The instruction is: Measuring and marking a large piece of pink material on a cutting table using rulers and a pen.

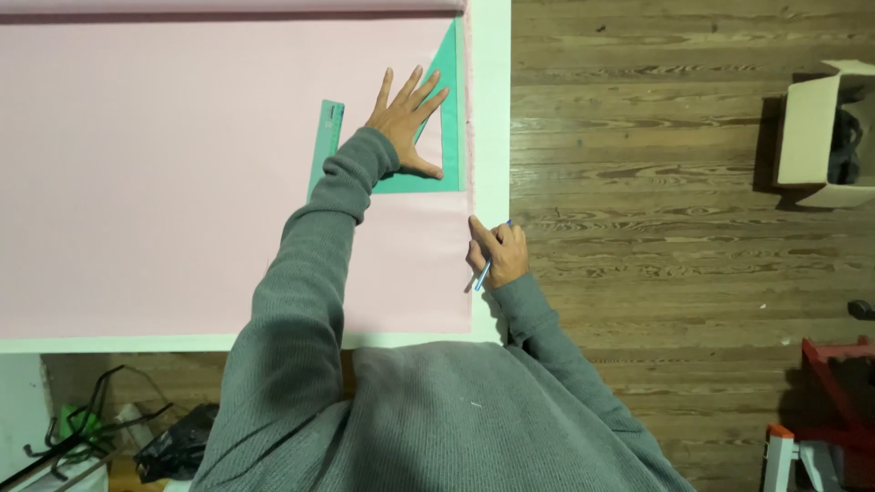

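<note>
A big pink sheet (182, 182) lay flat on a white table (492, 109). It covered almost all of the table top. Only a thin white strip showed past the sheet's right edge and along its near edge.

A green triangle ruler (448, 118) lay on the pink sheet, close to the sheet's right edge. A straight green ruler (325, 146) lay on the sheet too, just left of the triangle.

The left hand (406, 118) was pressed flat on the triangle ruler. Its fingers (421, 91) were spread wide apart and stretched out straight. It was not gripping anything. It only pushed down on the triangle. The grey sleeve (310, 264) of that arm crossed over the lower end of the straight ruler.

The right hand (499, 255) was at the right edge of the pink sheet, nearer to the person than the triangle. Its fingers were curled in tight around a blue pen (482, 273). One finger pointed up along the sheet's edge. The pen's tip end was hidden by the hand.

Off to the right of the pink sheet was a brown wood floor (656, 182). An open cardboard box (816, 132) sat on the floor, far from the sheet. A red stand (834, 383) was also on the floor, nearer to the person.
</note>
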